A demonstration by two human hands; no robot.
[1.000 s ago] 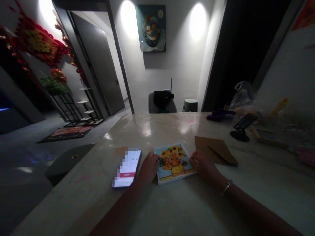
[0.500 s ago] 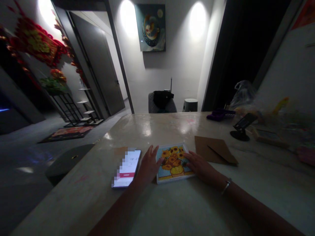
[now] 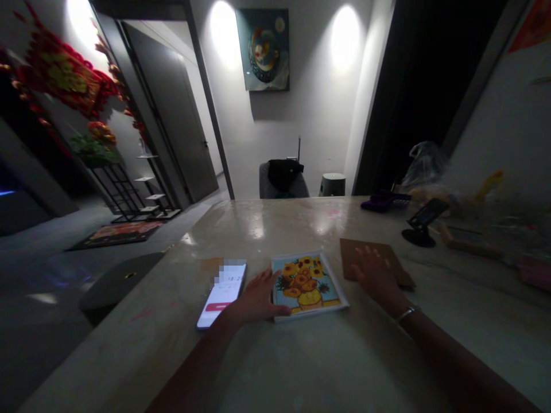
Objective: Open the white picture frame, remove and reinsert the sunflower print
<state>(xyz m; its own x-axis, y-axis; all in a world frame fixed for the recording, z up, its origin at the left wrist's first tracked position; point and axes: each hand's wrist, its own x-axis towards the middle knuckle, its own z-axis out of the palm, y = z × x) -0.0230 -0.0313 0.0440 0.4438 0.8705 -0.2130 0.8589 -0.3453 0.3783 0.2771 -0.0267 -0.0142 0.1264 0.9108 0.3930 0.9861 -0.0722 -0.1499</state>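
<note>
A framed sunflower picture (image 3: 305, 284) with a white border lies flat on the table in front of me. My left hand (image 3: 260, 298) rests at its left edge, thumb near the lower left corner and fingers apart. On the right, a brown kraft envelope (image 3: 350, 265) lies on the tabletop. My right hand (image 3: 374, 269) is over this envelope with its fingers spread, palm down, and a silver bracelet on the wrist. Just left of my left hand is a lit phone (image 3: 224, 295), lying face up.
A phone stand (image 3: 424, 223), a purple item (image 3: 383, 201) and a clear plastic bag (image 3: 424, 166) sit at the far right of the marble table (image 3: 293, 361). Beyond the far edge stands a grey chair (image 3: 269, 186). A dark stool (image 3: 118, 281) is at the left.
My right hand has left the picture's right edge and moved right onto the envelope. My left hand has slid slightly down along the picture's left edge.
</note>
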